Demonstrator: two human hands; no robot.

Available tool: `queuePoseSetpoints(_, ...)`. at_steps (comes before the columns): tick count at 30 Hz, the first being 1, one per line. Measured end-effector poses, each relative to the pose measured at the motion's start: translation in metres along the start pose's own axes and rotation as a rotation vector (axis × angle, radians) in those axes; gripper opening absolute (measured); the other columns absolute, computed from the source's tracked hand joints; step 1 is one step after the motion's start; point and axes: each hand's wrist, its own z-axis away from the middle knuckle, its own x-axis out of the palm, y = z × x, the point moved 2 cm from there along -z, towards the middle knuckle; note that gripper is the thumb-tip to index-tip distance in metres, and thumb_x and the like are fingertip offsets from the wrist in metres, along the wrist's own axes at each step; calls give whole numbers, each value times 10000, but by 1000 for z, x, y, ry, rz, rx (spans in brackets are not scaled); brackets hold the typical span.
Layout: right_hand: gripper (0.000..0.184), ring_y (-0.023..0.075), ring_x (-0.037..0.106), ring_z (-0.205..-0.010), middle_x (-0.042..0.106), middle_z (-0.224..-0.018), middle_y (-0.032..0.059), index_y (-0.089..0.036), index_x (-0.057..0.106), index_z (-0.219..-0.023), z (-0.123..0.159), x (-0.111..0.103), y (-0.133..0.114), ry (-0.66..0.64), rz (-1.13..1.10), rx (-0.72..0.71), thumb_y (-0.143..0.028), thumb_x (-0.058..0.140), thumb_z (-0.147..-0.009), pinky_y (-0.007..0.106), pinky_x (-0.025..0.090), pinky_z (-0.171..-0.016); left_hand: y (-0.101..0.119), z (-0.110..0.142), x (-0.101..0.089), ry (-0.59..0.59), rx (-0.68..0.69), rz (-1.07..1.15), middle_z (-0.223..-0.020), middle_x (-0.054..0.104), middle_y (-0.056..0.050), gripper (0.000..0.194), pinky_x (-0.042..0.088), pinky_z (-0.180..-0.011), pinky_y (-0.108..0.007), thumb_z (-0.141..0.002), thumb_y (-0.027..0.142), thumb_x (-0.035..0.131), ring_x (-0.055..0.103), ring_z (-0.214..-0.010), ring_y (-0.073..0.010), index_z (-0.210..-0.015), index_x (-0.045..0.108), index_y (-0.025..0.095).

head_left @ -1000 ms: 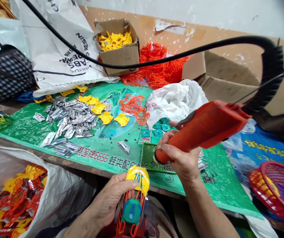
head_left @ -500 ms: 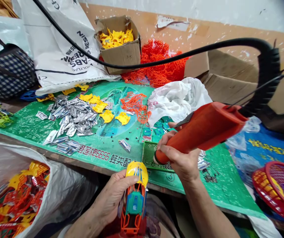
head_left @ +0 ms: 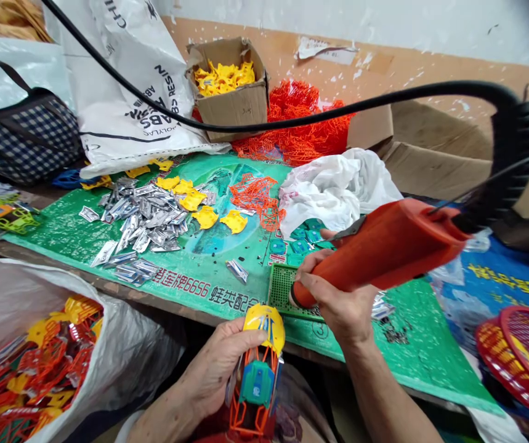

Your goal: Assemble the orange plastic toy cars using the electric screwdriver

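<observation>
My left hand (head_left: 218,363) grips a toy car body (head_left: 257,381) near the table's front edge, thumb on its yellow front. Its frame is orange and its top piece teal. My right hand (head_left: 338,295) is wrapped round a red electric screwdriver (head_left: 379,249), which tilts down to the left. The screwdriver's nose is over a green perforated tray (head_left: 282,289) holding small dark screws; its bit is hidden or too small to see. Behind the tray lie several teal pieces (head_left: 303,237).
Silver pieces (head_left: 148,215), yellow parts (head_left: 234,221) and orange frames (head_left: 255,197) lie on the green mat. A white sack (head_left: 121,320) of car bodies stands front left. The black cable (head_left: 319,117) arches across the view. At right is a red basket (head_left: 518,357).
The view has shifted slightly. Both hands keep their holds, the screwdriver stays over the tray, and the car body has hardly moved.
</observation>
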Motion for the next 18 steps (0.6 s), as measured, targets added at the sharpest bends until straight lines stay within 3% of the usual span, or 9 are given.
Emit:
queuePoseSetpoints(4,145,153,593,-611,634,-697,-22,-203,645,-765,-6,-3,-11,-4,-104,-8,-131,726,-667,348,514,-627,-1,-1,-1,17,19,4,-644,717,-46,206,489,-524,-194,-647,252,817,608,-519,-110,-786,761,110)
queuePoseSetpoints(8,424,137,582,-599,633,-696,-57,-265,622,-1058,-8,-1,-35,-20,-220,-13,-119,728,-674,331,520,-630,-4,-2,-1,18,22,26,-679,733,-61,225,506,-526,-210,-652,246,821,629,-534,-125,-811,765,97)
queuePoseSetpoints(12,546,129,590,-606,634,-715,-60,-291,566,-1180,0,8,-52,-93,-311,13,-111,724,-689,309,530,-618,-5,-3,1,25,36,49,-699,742,-65,231,512,-543,-208,-642,229,835,633,-541,-119,-812,768,88)
queuePoseSetpoints(18,594,125,595,-649,630,-770,-66,-332,514,-1242,13,18,-46,-192,-358,67,-109,723,-732,318,537,-687,-2,-2,5,39,25,63,-670,739,-64,254,506,-539,-213,-609,230,843,630,-537,-128,-811,766,96)
